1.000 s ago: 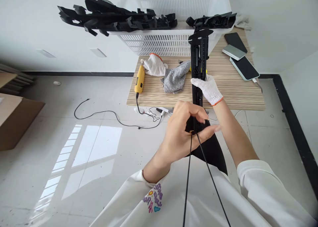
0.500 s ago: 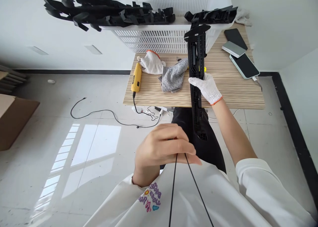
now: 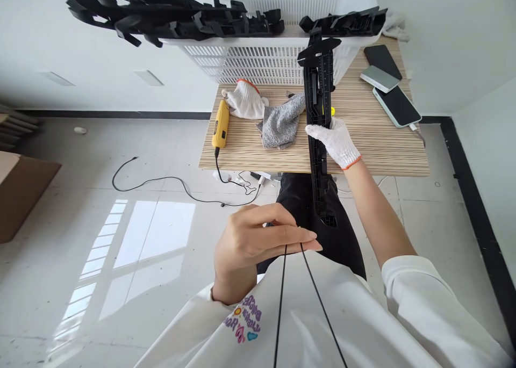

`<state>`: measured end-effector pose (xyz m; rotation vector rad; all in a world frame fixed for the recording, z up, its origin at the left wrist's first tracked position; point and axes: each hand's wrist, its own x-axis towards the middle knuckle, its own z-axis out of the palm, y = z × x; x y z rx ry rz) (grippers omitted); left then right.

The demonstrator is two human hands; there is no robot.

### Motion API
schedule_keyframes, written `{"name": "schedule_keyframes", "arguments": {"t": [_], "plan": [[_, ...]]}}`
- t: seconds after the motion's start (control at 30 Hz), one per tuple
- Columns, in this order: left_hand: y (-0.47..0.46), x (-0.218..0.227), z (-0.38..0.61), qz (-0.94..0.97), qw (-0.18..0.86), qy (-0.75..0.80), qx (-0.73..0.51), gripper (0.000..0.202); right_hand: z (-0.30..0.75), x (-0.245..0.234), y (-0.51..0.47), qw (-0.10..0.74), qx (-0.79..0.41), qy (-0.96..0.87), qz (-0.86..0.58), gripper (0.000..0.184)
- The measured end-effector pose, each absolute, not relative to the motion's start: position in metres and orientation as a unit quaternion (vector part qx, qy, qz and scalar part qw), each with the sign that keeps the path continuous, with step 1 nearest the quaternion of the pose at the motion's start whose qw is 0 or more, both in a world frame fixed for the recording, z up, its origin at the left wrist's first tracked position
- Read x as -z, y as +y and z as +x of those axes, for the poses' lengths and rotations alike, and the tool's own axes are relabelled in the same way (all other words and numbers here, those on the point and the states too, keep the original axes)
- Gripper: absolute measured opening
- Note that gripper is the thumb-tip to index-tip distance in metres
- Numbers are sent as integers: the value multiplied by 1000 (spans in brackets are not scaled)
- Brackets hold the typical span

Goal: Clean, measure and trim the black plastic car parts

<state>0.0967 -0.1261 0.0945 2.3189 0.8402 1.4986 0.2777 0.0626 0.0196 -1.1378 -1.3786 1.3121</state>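
Note:
My gloved right hand [image 3: 336,141] grips a long black plastic part [image 3: 318,166], which slants from the far side of the table down over my lap. Along its upper stretch lies what looks like a black caliper [image 3: 325,70], with jaws at the top and scale marks. Whether my fingers also hold the caliper is hidden. Close to my chest, my bare left hand [image 3: 266,242] is closed, thumb and fingers together on a thin black cord [image 3: 282,298] whose two strands run down over my white shirt. The cord's top is hidden by the fingers.
On the wooden table [image 3: 374,153] lie a yellow corded tool [image 3: 220,125], a white glove [image 3: 245,100], a grey cloth [image 3: 282,123] and phones [image 3: 397,107]. Behind, a white basket [image 3: 262,62] carries black parts [image 3: 181,21]. A cable [image 3: 169,179] crosses the floor.
My left hand has risen slightly and shifted a little left, its fingers straighter, with the cord strands still running to it. The right hand and the black part have hardly moved.

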Motion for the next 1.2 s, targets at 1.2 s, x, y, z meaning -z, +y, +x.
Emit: {"name": "schedule_keyframes", "arguments": {"t": [1.2], "plan": [[-148,-99,108,756,163,353,-527,32,277,-21,61,442,-535,-558,-455,20]]}}
